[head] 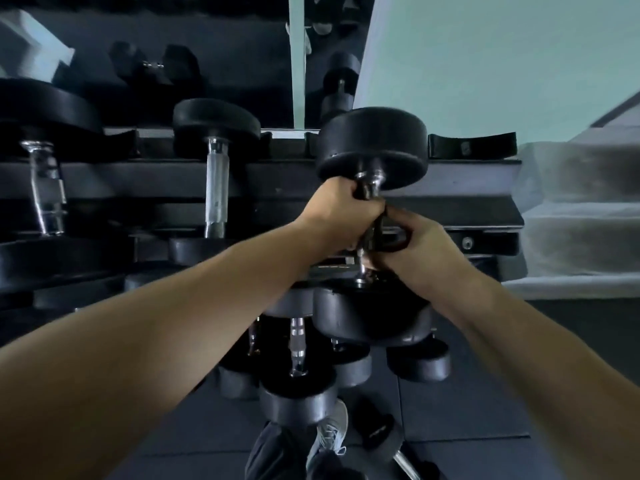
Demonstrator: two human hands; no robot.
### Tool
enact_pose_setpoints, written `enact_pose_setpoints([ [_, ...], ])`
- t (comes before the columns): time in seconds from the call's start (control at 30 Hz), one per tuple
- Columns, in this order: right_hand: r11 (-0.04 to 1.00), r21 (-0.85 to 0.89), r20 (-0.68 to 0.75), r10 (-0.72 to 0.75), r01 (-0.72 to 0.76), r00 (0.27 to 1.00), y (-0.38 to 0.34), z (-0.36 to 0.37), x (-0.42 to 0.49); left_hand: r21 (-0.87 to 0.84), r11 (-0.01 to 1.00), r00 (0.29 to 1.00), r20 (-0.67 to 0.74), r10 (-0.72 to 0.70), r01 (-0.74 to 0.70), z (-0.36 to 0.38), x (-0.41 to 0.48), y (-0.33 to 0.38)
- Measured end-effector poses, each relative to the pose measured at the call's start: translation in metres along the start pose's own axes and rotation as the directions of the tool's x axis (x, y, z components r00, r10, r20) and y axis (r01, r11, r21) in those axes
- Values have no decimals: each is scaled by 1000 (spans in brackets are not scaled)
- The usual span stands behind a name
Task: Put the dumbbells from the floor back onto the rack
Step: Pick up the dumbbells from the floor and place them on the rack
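Observation:
A large black round-headed dumbbell [372, 147] with a chrome handle is held lengthwise over the top tier of the black rack [478, 171]. Its far head sits near the rack's rear cradle and its near head [370, 317] hangs in front of the rack. My left hand [341, 211] grips the upper part of the handle. My right hand [412, 249] grips the lower part just below it. Another dumbbell [389, 441] lies on the floor by my shoe.
Two dumbbells [216, 147] rest on the top tier to the left. Several smaller ones [298, 344] fill the lower tier below my hands. An empty cradle [472, 145] lies right of the held dumbbell. A mirror backs the rack. Covered steps [581, 216] stand at the right.

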State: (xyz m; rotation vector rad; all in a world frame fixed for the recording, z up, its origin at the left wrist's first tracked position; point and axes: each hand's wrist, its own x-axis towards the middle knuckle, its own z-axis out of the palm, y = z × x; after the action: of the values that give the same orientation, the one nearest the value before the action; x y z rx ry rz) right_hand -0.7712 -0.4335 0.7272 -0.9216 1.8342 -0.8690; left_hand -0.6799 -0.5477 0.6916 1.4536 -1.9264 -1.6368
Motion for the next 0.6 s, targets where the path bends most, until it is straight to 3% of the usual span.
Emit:
enact_pose_setpoints([
  [0.23, 999, 21, -21, 45, -45, 999, -14, -5, 65, 19, 1000, 1000, -2, 19, -19, -15, 71, 7],
  [0.6, 996, -9, -46, 90, -91, 995, 5, 2, 90, -20, 1000, 998, 55, 4, -2, -16, 91, -8],
])
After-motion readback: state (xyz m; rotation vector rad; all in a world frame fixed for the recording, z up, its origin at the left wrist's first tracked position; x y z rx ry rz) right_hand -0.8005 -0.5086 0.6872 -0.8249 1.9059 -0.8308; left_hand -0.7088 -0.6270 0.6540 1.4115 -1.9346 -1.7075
